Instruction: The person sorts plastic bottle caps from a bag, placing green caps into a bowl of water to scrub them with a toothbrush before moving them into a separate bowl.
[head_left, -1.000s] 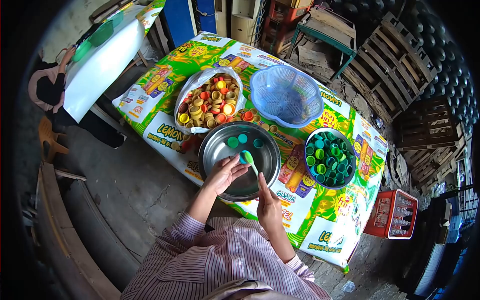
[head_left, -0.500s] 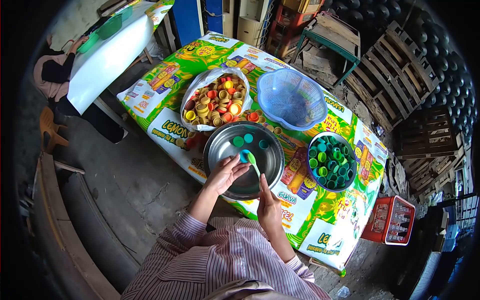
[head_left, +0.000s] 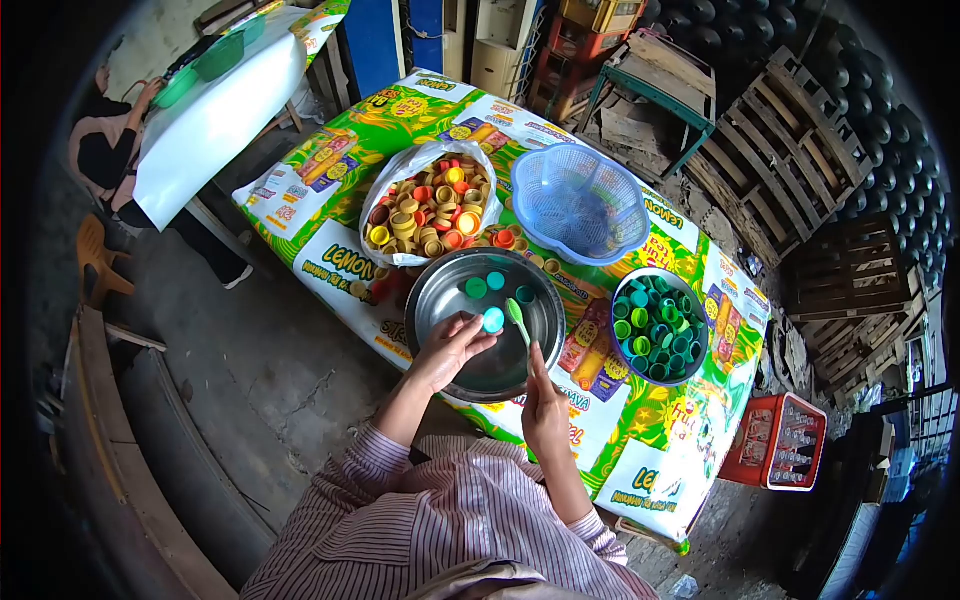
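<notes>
Over the metal bowl (head_left: 430,372), my left hand (head_left: 451,354) pinches a light blue cap (head_left: 493,320) between its fingertips. My right hand (head_left: 543,402) is wrapped round a green toothbrush (head_left: 519,320), its head just right of the cap and apart from it. Several green and teal caps (head_left: 476,288) lie inside the bowl. Behind it, a white bag (head_left: 378,182) holds brown, orange and yellow caps. A blue plastic basket (head_left: 580,205) stands at the back, and a bowl of green caps (head_left: 660,326) is to the right.
The patterned cloth (head_left: 640,400) covers the table. A red crate of bottles (head_left: 775,441) stands at the table's right end. At the upper left a person (head_left: 108,150) is beside another table with green baskets (head_left: 220,57). Wooden pallets (head_left: 780,150) lean at the upper right.
My right hand has drawn the toothbrush away from the blue cap, to the right. The cap's flat face now shows more in my left hand.
</notes>
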